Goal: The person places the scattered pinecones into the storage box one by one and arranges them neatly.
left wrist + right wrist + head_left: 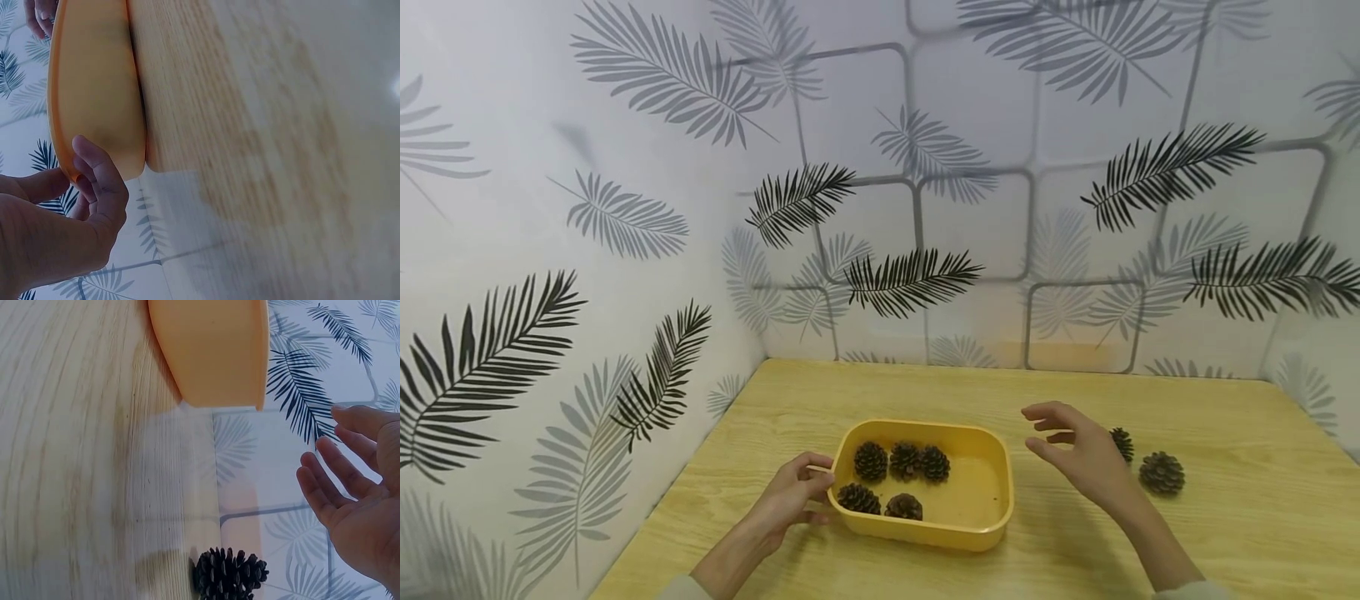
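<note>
Currently pinching left end of tub (932, 536) on tabletop (1262, 525) with left grip (790, 496) | holding nothing in loosely spread right grip (1084, 457) near two cones (1162, 473), also on tabletop | counting five cones (871, 462) inside tub

Tub (979, 490), right side: free room, open from above. Left side kinda crowded, five pinecones (870, 462). Left hand (790, 497) hogs left rim. Decent bench (1262, 521) gap between tub and right hand (1082, 454). Two loose cones (1161, 473) beside right hand block low pass rightward.

The table (1247, 533) bears a yellow tub (925, 533) and two pinecones (1162, 473).
</note>
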A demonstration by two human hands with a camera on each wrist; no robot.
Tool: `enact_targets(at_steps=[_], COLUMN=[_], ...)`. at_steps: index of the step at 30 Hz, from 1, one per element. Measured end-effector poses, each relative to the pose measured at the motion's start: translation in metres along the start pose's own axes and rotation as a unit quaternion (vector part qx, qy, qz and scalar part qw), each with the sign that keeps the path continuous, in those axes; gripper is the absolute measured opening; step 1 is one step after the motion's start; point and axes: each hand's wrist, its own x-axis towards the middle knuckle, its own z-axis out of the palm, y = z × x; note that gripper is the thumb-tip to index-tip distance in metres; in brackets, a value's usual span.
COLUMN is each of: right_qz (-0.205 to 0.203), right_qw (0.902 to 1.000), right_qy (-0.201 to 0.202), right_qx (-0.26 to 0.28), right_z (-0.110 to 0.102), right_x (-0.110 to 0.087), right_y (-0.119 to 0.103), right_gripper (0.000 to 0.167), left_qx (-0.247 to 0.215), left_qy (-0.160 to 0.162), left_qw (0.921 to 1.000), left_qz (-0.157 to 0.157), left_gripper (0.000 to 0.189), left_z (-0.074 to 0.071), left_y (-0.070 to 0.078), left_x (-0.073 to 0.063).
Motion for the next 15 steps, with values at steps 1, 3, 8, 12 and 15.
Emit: enact_targets(at_steps=[1,3,8,12,15], right_qz=[0.001,0.002,0.014,0.03,0.034], right_qw=[1.0,1.0,0.9997,0.9992,0.999], right_qy=[0.001,0.001,-0.007,-0.011,-0.009], right_qx=[-0.002,-0.007,-0.016,-0.023,-0.026], right_z=[-0.001,-0.004,-0.013,-0.02,-0.025], right_x=[-0.001,-0.002,-0.005,-0.009,-0.012], right_y=[0.001,0.003,0.009,0.014,0.017], right_gripper=[0.035,0.035,0.036,0.036,0.036], left_qx=[0.0,0.0,-0.001,-0.001,-0.002], left_qy=[0.0,0.0,-0.001,-0.003,-0.005], left_qw=[1.0,1.0,1.0,1.0,1.0], left_qz=[0.0,-0.001,0.0,0.004,0.005], left_gripper=[0.031,0.031,0.031,0.032,0.032], left_z=[0.0,0.0,0.0,-0.001,-0.001], left_y=[0.0,-0.001,0.0,0.001,0.001], left_x=[0.0,0.0,-0.001,-0.002,-0.002])
